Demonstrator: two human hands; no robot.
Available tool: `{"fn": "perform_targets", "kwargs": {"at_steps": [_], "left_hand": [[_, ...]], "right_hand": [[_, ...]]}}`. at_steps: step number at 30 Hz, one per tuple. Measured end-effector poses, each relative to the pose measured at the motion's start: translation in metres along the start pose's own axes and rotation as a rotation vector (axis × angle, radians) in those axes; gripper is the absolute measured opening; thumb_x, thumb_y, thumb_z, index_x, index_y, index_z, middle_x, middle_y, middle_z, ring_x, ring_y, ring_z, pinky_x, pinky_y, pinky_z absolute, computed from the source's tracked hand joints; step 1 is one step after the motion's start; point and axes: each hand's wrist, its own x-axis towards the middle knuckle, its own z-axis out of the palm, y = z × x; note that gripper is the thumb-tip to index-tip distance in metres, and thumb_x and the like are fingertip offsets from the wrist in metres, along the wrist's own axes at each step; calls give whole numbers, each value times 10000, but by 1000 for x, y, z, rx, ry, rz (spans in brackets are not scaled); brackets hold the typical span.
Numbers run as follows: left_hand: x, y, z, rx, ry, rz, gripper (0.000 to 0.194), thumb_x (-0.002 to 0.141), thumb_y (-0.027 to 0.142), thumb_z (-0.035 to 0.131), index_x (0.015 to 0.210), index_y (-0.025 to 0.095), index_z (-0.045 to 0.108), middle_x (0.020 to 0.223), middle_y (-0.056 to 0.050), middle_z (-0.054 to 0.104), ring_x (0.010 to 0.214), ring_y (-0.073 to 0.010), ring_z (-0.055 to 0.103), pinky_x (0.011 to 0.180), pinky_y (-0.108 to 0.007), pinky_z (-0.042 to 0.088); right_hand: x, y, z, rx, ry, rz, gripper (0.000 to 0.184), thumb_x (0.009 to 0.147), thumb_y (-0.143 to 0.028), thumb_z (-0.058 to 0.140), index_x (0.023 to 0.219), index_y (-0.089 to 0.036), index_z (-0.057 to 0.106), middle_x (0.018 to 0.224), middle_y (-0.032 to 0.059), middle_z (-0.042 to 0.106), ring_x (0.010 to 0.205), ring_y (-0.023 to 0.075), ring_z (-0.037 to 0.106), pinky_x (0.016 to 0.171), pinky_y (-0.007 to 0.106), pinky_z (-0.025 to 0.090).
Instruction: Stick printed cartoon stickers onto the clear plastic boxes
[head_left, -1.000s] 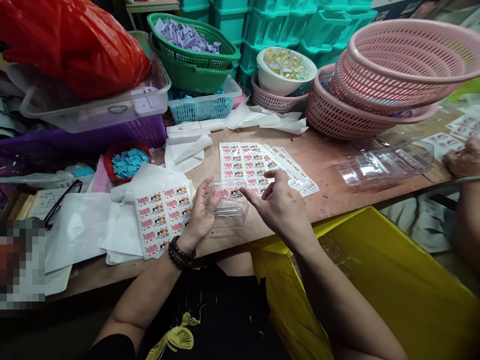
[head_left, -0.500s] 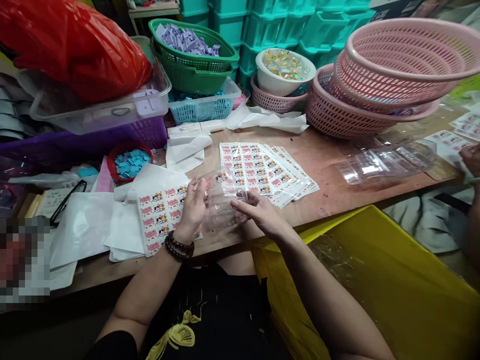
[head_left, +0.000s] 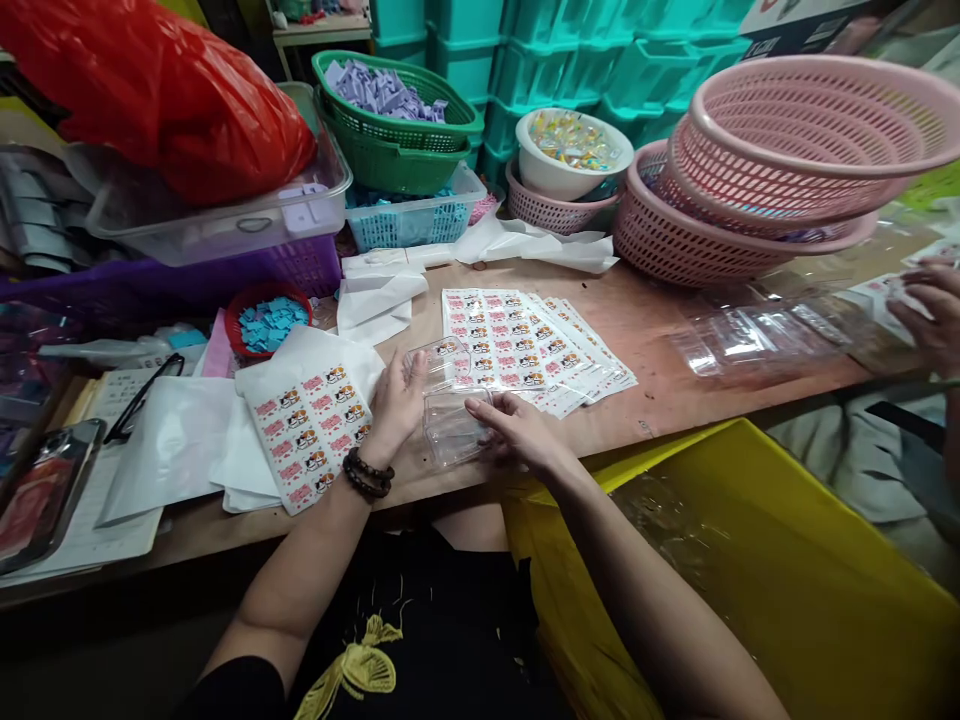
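Between my hands is a clear plastic clamshell box, spread apart with its two halves at an angle. My left hand grips the left edge of its upper half, thumb and fingers closed. My right hand pinches the lower half at its right edge, thumb on top and the other fingers partly hidden underneath. A sheet of cat stickers lies tilted beside my left wrist. Just behind the box, several more sticker sheets are fanned out on the wooden table.
Clear plastic boxes lie on the right, near another person's hand. Pink baskets, a white bowl and green baskets line the back. A yellow sheet-lined bin stands below the table edge. Left lies a phone.
The clamshell's halves are spread further apart, and my left hand has shifted slightly up and right. The sticker sheet on the left has turned askew. The other person's hand has come further into view.
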Motion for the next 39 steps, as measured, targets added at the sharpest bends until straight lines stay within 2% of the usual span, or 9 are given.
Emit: {"fn": "perform_targets", "kwargs": {"at_steps": [4,7,11,16,20,25,28,34,39], "left_hand": [[-38,18,-27,-42,-3,186,676,970,531,491,1540,222,300,1597,-154,360,1448,-271,402,1175,-420,355],[-56,14,-71,238,255,432,659,911,426,616,1494,244,367,1522,-138,436,1421,-288,412,1187,-478,330],[-53,-26,-129,680,557,83,905,755,435,782,1485,131,343,1391,-244,480,1360,-428,414,1120,-642,322],[-39,-64,-146,623,478,23,1005,689,336,858,1495,129,294,1285,-216,559,1279,-390,499,1083,-598,392],[-33,-69,-148,270,551,11,942,682,281,859,1470,163,356,1210,-165,611,947,-263,674,960,-504,521],[-34,-58,-159,-498,377,-64,703,661,391,866,1251,152,569,916,-69,730,855,-222,726,836,-382,587],[-45,-39,-164,-746,249,-76,536,636,481,874,1003,147,671,893,-79,765,917,-258,733,865,-407,591],[-70,-2,-169,-827,146,-148,462,605,481,902,865,168,682,830,-45,774,821,-227,748,792,-375,623],[-82,3,-166,-716,73,-109,493,600,541,889,849,168,683,759,-38,753,771,-229,737,767,-378,620]], "right_hand": [[7,2,-5,-291,22,-149,562,748,-753,593,664,-202,530,600,-30,486,587,139,467,571,283,382],[4,-1,-11,-468,148,-282,552,803,-733,541,719,-192,612,683,22,564,639,186,529,638,335,436],[-10,-20,16,-531,467,-695,391,876,-533,578,1020,-177,656,990,130,645,772,221,590,752,396,496],[1,-66,106,-703,-95,-602,399,928,-268,544,1290,-102,512,1126,191,679,947,262,659,860,397,509],[33,-92,145,-831,-207,-317,538,878,-212,643,1344,-35,442,1243,276,636,1153,334,625,958,423,485],[44,-92,134,-753,-184,-313,783,817,-253,733,1467,-64,339,1307,256,596,1170,322,614,953,426,506],[35,-88,115,-444,-246,-461,905,838,-328,710,1570,-180,198,1072,106,686,898,224,664,828,380,540],[-9,-84,74,-231,-285,-843,601,870,-424,652,1446,-362,493,824,-26,632,659,147,487,699,327,474],[-30,-78,61,-273,-245,-771,420,753,-434,786,1143,-287,729,673,-50,516,607,122,396,618,306,400]]}}
